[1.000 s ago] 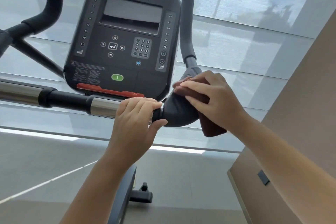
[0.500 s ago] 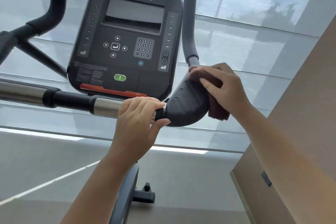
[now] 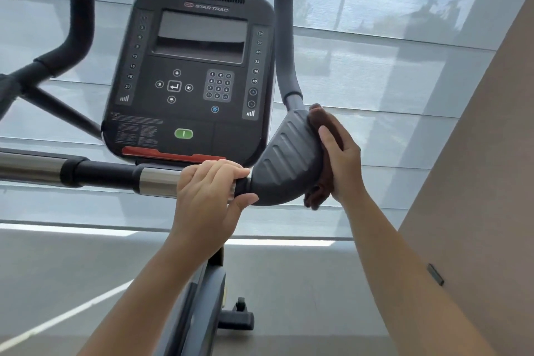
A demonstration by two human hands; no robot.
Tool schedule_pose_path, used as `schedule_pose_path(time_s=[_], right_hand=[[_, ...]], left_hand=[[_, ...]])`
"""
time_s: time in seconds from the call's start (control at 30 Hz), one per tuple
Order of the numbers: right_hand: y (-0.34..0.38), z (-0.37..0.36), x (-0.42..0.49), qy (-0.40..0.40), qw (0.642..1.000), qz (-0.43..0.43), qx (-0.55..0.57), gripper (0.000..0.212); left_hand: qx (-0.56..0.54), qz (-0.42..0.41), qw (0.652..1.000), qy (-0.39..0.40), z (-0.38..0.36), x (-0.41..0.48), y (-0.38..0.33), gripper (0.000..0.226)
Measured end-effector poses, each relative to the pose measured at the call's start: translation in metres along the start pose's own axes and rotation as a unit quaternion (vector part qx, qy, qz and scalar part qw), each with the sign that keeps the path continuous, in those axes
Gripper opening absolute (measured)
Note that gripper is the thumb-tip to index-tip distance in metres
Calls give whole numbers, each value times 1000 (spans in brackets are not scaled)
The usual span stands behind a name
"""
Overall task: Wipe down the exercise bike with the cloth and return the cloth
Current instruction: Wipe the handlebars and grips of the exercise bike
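console (image 3: 189, 75) reads STAR TRAC | left hand (image 3: 208, 196) grips handlebar (image 3: 101, 173) | right hand (image 3: 344, 159) holds brown cloth (image 3: 318, 195) against armrest pad (image 3: 286, 162)

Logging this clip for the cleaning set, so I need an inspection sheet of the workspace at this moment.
Surface: grey floor under the bike.
Job's things: exercise bike console, screen blank; brown cloth pressed against the outer side of the ribbed pad.
Clutter: nothing seen.
Grips: left grip wrapped round the chrome handlebar beside the pad; right grip holds the cloth against the pad.
Cables: nothing seen.
Surroundings: window blinds ahead; beige wall on the right.
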State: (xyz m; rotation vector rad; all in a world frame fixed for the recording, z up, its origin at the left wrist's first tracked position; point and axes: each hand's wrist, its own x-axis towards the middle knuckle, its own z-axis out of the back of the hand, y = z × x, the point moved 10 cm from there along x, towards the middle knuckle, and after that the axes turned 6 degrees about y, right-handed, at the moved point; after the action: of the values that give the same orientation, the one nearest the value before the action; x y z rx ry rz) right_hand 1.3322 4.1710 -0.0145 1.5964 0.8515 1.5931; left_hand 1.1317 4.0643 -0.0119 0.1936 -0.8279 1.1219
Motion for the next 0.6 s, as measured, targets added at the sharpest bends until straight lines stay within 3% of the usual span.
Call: schedule_pose_path(time_s=[0.13,0.33,0.43,0.6], right_hand=[[0,4,-22,-37,999,7,25,27],[0,5,-61,-131,991,-32,-26,28],[7,-2,-85,-213,976,-25,-41,28],[0,-24,-124,-345,937,-49,27,31]], left_hand=[[-3,3,1000,8,-1,1,-1,41],[-2,2,1000,5,-1,1,-2,42],[-3,3,1000,7,-1,0,-1,37],[-10,-14,1000,10,-1,0,-2,27]])
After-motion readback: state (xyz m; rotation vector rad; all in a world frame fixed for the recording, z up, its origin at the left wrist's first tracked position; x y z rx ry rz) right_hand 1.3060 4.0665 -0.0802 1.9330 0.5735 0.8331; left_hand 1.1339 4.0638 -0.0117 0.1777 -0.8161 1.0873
